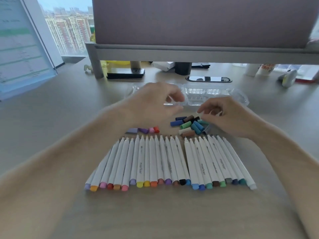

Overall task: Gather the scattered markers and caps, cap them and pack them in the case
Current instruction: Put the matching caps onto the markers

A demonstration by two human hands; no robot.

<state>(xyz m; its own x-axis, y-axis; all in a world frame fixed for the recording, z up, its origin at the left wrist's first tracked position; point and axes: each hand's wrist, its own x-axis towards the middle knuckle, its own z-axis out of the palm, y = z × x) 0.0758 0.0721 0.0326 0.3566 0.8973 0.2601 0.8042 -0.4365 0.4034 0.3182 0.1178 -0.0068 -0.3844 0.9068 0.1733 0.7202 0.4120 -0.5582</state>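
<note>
1. A row of white markers [169,163] is laid flat on the desk [51,118], tips bare and pointed away.
2. A pile of caps [189,125] (blues, greens, browns) is heaped just beyond the row's right half.
3. A few stray caps [143,130], purple to red, are lined up beyond its left half.
4. The clear case [207,95] is parked further behind the row, past the pile.
5. The left hand [155,104] is held beyond the row, fingers loosely curled, nothing seen in it.
6. The right hand [226,116] is hung over the pile with fingers curled. Whether a cap is pinched can't be told, tbh.

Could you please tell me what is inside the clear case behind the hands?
Only bare moulded slots show in the clear case; the left hand covers its left half, hiding that part.
</note>
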